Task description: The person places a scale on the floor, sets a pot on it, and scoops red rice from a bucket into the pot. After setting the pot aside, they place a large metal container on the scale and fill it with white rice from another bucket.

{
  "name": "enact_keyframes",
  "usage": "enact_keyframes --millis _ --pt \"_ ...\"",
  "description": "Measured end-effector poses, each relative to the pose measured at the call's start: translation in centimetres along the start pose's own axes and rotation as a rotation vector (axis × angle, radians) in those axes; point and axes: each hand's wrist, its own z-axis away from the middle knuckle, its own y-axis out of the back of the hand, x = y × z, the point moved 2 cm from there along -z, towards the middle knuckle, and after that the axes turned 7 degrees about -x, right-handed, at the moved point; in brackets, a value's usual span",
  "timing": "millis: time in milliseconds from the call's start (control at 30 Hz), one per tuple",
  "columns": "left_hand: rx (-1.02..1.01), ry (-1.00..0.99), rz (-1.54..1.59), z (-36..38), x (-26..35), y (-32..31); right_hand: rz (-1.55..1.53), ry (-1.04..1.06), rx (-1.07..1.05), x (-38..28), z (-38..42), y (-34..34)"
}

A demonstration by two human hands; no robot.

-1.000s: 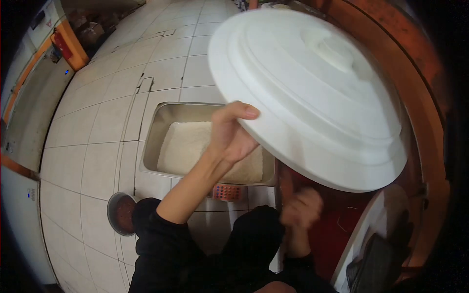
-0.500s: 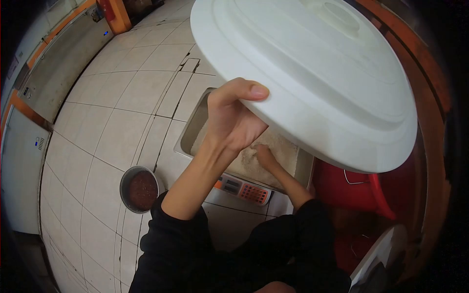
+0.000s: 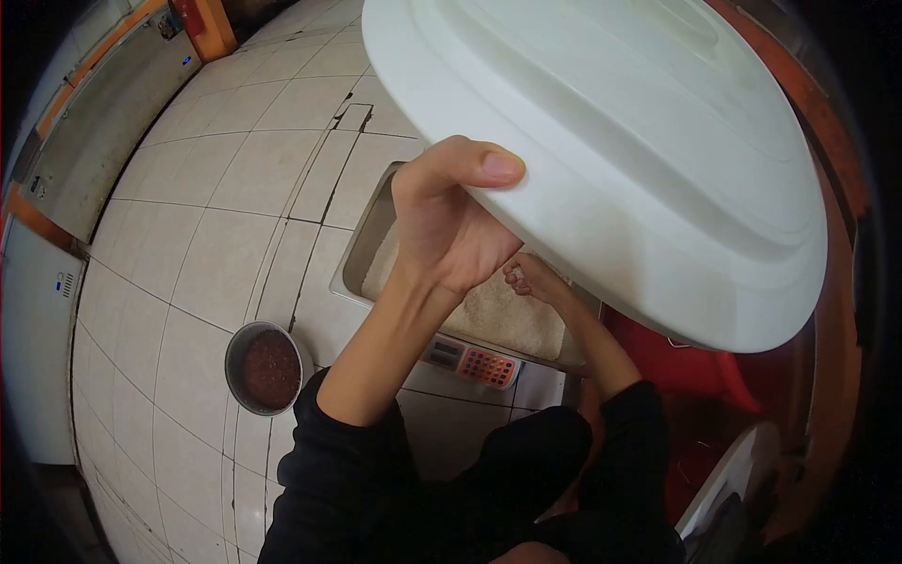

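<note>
My left hand (image 3: 451, 211) grips the rim of a large white plastic lid (image 3: 620, 169), thumb on top, and holds it up at a tilt. Beneath it, a deep metal pan (image 3: 349, 268) holds a pale beige, grainy or powdery heap (image 3: 512, 320). Above this heap is my right hand (image 3: 534, 279), fingers curled in; what they hold, if anything, is too small to make out. A digital scale with an orange keypad (image 3: 487, 368) shows at the pan's near side. The lid hides the pan's far right part.
On the tiled floor (image 3: 225, 244), to the left, stands a round metal pot (image 3: 230, 371) with reddish-brown contents. A red plastic tub (image 3: 676, 381) is at the right, near another white lid-like piece (image 3: 733, 479). Pale cabinets with orange trim (image 3: 42, 221) line the far left.
My right hand has risen out of the beige heap, moving up and right, its fingers now curled. The lid, still in my left hand, has shifted slightly right and nearer.
</note>
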Motion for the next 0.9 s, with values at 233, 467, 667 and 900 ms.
enact_keyframes --millis 233,467,667,900 --pt "0.014 -0.003 0.019 -0.1 -0.2 -0.3 0.155 0.185 0.090 -2.2 2.0 -4.3" --pt "0.046 -0.005 -0.007 0.1 -0.2 0.1 0.190 0.238 0.173 -2.3 1.2 -3.6" --pt "0.082 -0.011 -0.054 0.1 -0.1 0.2 -0.286 0.028 -0.156 1.2 -2.2 2.4" --pt "0.066 -0.020 -0.102 0.0 0.3 -0.1 -0.613 0.186 -0.185 -2.8 7.5 4.6"
